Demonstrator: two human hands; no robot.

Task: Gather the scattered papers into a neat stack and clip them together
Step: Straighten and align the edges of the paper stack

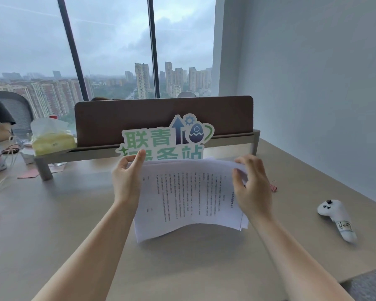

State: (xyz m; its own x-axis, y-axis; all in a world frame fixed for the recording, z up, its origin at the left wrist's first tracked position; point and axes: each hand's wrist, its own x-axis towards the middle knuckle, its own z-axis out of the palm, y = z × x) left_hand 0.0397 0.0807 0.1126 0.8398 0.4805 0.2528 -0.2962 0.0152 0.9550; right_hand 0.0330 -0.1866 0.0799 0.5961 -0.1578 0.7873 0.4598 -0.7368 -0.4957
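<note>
While the sheets are held upright on their lower edge, the squaring step of the task appears to be in hand: the printed papers (189, 198) are gathered into one bundle, stood on the counter (59, 213) and steadied from both sides. At the left, the left hand (126, 181) is raised with its forearm reaching in from below; its thumb and fingers are closed on the top left corner of the bundle, palm turned toward the paper. In the middle, the bundle is seen bowing slightly, and its lower right corner is fanned, so the edges are judged not yet flush. To the right of it, the right hand (253, 187) is curled over the upper right edge, fingers bent and gripping the sheets, back of the hand toward the camera. Just beyond that hand, a pink binder clip (274, 187) lies on the counter, partly hidden, not yet used. Farther right, a white handheld controller (336, 218) rests well apart. Next, the sheets would probably need tapping level, after which one hand must be freed so the clip can be picked up and pressed onto an edge.
</note>
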